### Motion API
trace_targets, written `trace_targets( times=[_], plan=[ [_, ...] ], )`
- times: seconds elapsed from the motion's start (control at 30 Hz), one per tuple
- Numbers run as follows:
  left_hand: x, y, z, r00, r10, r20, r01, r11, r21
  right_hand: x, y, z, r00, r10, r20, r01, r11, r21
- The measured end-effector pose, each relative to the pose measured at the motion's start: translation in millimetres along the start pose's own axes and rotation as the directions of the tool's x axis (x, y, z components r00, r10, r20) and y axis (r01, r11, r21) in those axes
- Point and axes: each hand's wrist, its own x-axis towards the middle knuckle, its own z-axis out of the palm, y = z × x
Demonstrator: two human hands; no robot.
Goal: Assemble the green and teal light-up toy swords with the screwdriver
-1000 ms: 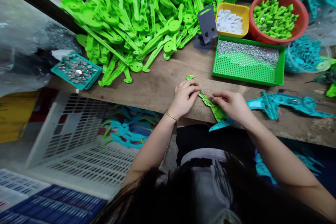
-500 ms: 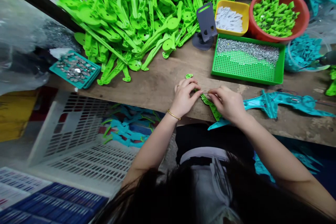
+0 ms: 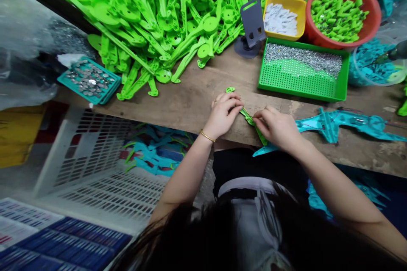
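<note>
Wooden bench (image 3: 190, 106), just below the green tray (image 3: 302, 95): left hand (image 3: 223, 113) and right hand (image 3: 277, 128) pinch one green piece (image 3: 247, 115), grips tight; right hand has slid closer.

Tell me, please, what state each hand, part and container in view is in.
left hand, closed on the green part.
right hand, pinching the green part.
green part, lying on the bench, held by both.
green tray, partly covered with metal screws.
red bowl, full of green pieces.
yellow tub, holding white pieces.
</note>
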Motion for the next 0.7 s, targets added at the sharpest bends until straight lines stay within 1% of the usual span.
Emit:
trace_targets(
  times=[0.13,0.23,0.33,0.53,0.63,0.7],
  plan=[
    [1.0,-4.4,-2.1,0.999,0.039,-0.001,-0.039,0.998,-0.046,0.5,-4.0,-4.7,0.998,-0.037,0.057,0.043,0.993,-0.106],
    [0.5,-4.9,-2.3,1.0,0.019,0.011,-0.018,0.999,-0.034,0.7,-7.4,-7.6,0.992,-0.038,0.118,0.058,0.983,-0.175],
    [0.1,-3.6,-2.4,1.0,0.009,0.017,-0.008,1.0,-0.016,0.7,-8.4,-9.2,0.99,-0.047,0.136,0.075,0.975,-0.211],
    [-0.7,0.1,-2.0,1.0,-0.009,0.011,0.009,1.0,0.008,2.5,-8.1,-8.6,0.981,-0.073,0.178,0.105,0.978,-0.182],
    [-1.1,2.5,-0.8,1.0,-0.024,0.004,0.024,1.0,0.013,4.3,-7.3,-6.0,0.983,-0.049,0.179,0.077,0.985,-0.153],
    [-1.3,4.2,0.4,0.999,-0.038,-0.005,0.039,0.999,0.026,5.4,-6.3,-3.2,0.986,-0.018,0.166,0.036,0.993,-0.108]
  ],
)
